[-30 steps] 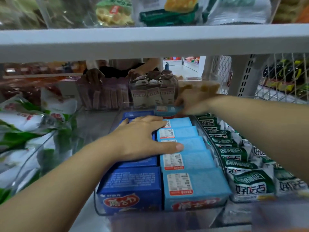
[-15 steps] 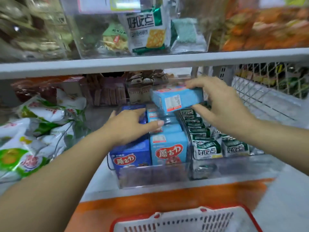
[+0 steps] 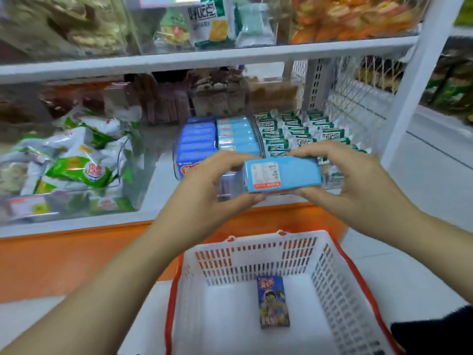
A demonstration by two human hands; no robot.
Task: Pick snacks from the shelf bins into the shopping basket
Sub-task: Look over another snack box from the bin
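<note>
A light blue snack box (image 3: 281, 175) is held in the air in front of the shelf, above the far rim of the basket. My left hand (image 3: 204, 190) grips its left end and my right hand (image 3: 355, 185) grips its right end. Below stands a white shopping basket (image 3: 332, 275) with a red rim; one dark blue snack box (image 3: 273, 302) lies flat on its floor. Behind my hands a clear shelf bin (image 3: 179, 139) holds rows of dark blue boxes (image 3: 197, 142) and light blue boxes (image 3: 236, 135).
Green and white packets (image 3: 291, 134) fill the bin to the right. Big green and white bags (image 3: 74, 160) lie in a bin to the left. An upper shelf (image 3: 204, 60) carries more snack bins. A white upright post (image 3: 412, 80) stands at right. Orange shelf base (image 3: 64, 260) below.
My right hand pulled the light blue box out of the bin and toward me. My left hand left the boxes in the bin and took the box's left end. The basket came into view.
</note>
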